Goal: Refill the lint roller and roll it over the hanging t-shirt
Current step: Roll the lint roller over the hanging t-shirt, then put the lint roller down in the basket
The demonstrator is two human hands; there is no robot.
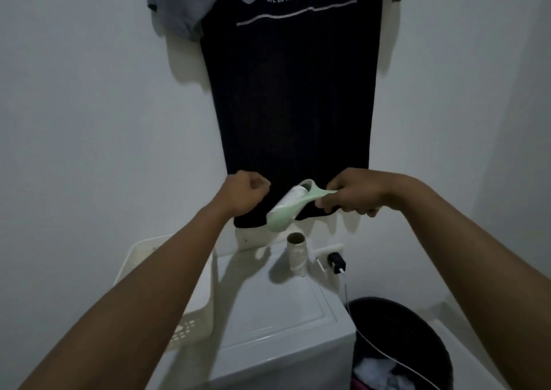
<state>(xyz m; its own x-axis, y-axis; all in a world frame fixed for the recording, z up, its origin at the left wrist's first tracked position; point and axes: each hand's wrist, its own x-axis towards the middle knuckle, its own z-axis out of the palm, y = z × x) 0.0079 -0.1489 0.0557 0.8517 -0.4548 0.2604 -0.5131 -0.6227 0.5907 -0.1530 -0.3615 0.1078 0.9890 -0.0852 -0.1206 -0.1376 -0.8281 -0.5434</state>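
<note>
At the shirt's hem: both hands meet low on the dark hanging t-shirt (pixel 292 97), which hangs flat against the white wall.
Left hand (pixel 245 194): closed in a fist on the hem's left corner, apparently pulling the cloth taut.
Right hand (pixel 353 194): fingers wrapped around the handle of the mint-green lint roller (pixel 290 207); it also seems to pinch the hem's right side, though that is hard to tell.
Roller position: its head lies between the two hands, against the lowest band of fabric, part of it past the bottom edge.
Long axis: the white sticky roll runs diagonally, upper right to lower left; the handle leads off right into the gripping hand.
Key relation: nearly all uncleaned cloth lies above the roller, so the next stroke likely goes upward.
Refill: judged done, since a bare cardboard core (pixel 297 254) stands on the white cabinet (pixel 277 324) below.
Nearby: a charger (pixel 337 263), a black bin (pixel 399 342).
</note>
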